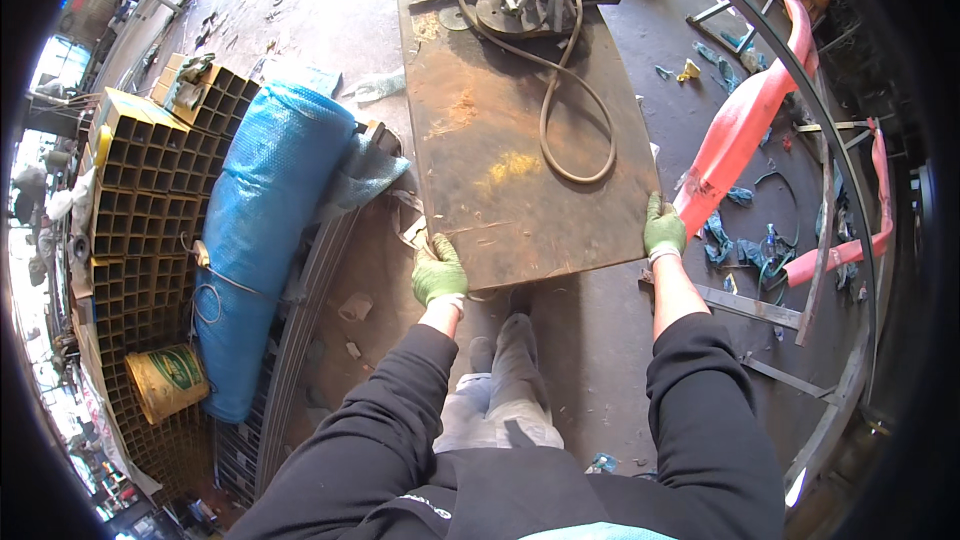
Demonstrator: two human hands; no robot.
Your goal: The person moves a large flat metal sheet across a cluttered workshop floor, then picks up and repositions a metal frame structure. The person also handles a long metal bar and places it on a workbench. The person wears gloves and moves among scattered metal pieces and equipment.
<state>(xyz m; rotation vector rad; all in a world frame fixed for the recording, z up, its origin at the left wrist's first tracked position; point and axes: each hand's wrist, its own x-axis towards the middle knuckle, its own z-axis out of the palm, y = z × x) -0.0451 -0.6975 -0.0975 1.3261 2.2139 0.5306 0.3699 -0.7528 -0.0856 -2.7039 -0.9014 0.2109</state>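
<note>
In front of me stands a worn brown worktable [470, 170] with rust and yellow stains on its top. My left hand [438, 272], in a green glove, is closed on its near left corner. On the near right corner, my right hand [664, 230], gloved the same way, grips the edge; the fingers under the top are partly hidden. A dark metal machine with a round plate [515, 10] and upright bolts sits at the table's far end. From it a brown cable [548, 135] runs across the top and lies in a loop.
To the left are stacked square metal tubes [150, 200], a long blue bubble-wrap roll [275, 210] and a yellow bucket [167, 383]. At right, a metal frame [745, 305] and pink-wrapped bars [740, 130] stand close to the table. Blue plastic scraps [770, 250] litter the floor there.
</note>
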